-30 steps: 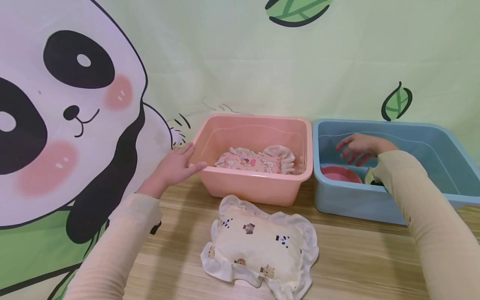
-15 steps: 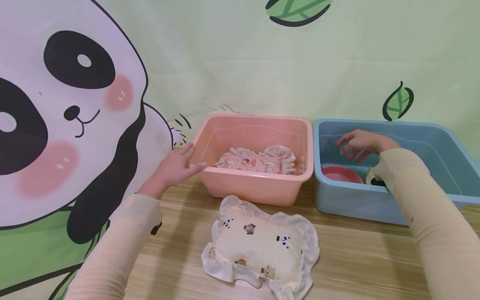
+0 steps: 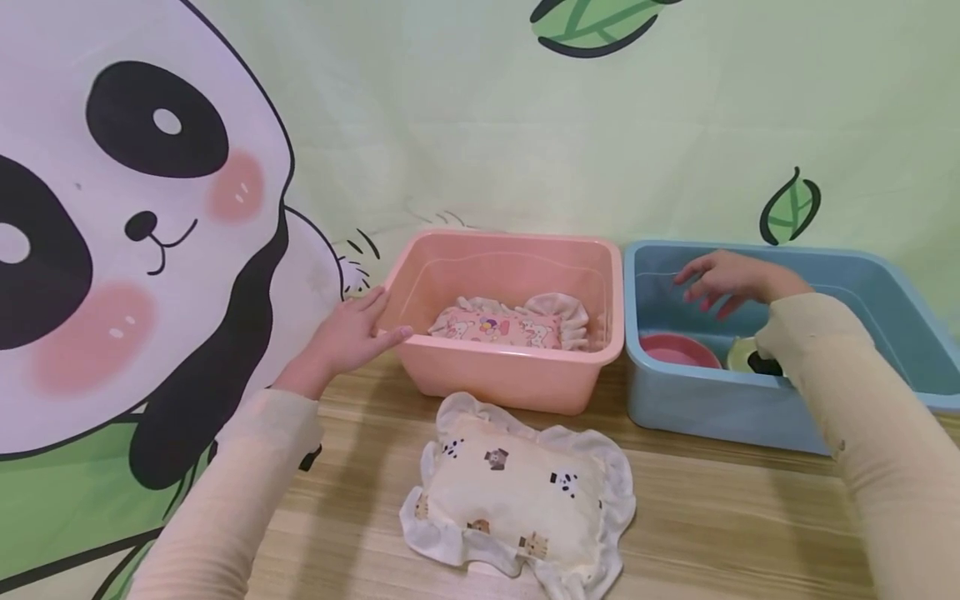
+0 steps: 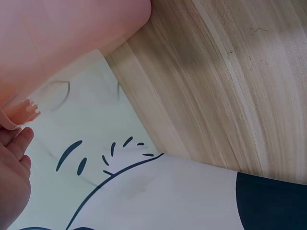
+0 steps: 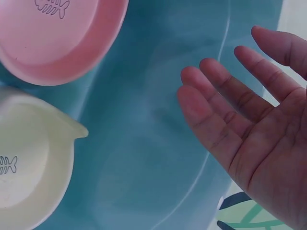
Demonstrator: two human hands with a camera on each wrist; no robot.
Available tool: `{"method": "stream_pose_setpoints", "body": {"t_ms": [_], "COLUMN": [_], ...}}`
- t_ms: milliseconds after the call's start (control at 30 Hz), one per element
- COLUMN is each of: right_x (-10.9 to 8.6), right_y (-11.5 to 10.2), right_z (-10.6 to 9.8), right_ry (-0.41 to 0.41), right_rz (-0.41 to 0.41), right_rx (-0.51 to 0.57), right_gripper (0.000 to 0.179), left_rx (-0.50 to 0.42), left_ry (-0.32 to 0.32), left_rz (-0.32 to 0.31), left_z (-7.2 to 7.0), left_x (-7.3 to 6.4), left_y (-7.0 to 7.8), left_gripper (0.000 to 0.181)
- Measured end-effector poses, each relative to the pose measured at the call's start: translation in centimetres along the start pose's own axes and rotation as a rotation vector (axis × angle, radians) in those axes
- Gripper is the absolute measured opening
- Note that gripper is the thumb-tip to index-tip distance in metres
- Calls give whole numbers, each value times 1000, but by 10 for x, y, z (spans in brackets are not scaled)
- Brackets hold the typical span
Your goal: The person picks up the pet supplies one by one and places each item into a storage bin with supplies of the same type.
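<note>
Right hand (image 3: pixel 729 279), loose-fingered, grips nothing over the blue tub (image 3: pixel 708 407); inside, its front wall part-hides a pink bowl (image 3: pixel 678 350) and a yellow bowl (image 5: pixel 33 143). Left of that tub, the left hand (image 3: pixel 348 335) rests outstretched on the pink tub's (image 3: pixel 495 372) rim.

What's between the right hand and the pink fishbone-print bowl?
Only the bare blue tub shows between the right hand and the pink fishbone-print bowl, in the right wrist view.

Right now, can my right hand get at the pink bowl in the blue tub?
Likely yes: your right hand hangs empty at the blue tub, and the pink bowl looks uncovered.
</note>
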State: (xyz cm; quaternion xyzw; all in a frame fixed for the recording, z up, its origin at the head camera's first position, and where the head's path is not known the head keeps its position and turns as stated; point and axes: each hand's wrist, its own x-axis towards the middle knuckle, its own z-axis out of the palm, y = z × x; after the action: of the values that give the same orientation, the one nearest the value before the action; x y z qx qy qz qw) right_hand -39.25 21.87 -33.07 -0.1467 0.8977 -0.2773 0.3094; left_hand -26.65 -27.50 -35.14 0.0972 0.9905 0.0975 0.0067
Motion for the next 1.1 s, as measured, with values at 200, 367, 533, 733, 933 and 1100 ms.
{"method": "stream_pose_setpoints", "body": {"t_ms": [200, 367, 533, 733, 933, 1100], "right_x": [-6, -9, -13, -19, -24, -27], "right_y": [-6, -9, -11, -16, -24, -30], "right_z": [-2, -4, -6, -6, -7, -7], "right_ry": [21, 25, 24, 44, 68, 67], "right_rz": [-14, -31, -37, -60, -94, -96], "right_rx": [-22, -55, -68, -82, -100, -111], "right_gripper": [53, 52, 52, 49, 47, 47], "left_rx": [-1, 1, 1, 2, 3, 6], "left_ry": [1, 9, 13, 14, 8, -3], "left_rz": [2, 5, 9, 9, 7, 2], "left_z": [-1, -1, -1, -1, -1, -1], "left_x": [-1, -1, 0, 0, 0, 1], "left_y": [2, 1, 0, 1, 1, 0], "left_gripper": [89, 88, 88, 89, 89, 89]}}
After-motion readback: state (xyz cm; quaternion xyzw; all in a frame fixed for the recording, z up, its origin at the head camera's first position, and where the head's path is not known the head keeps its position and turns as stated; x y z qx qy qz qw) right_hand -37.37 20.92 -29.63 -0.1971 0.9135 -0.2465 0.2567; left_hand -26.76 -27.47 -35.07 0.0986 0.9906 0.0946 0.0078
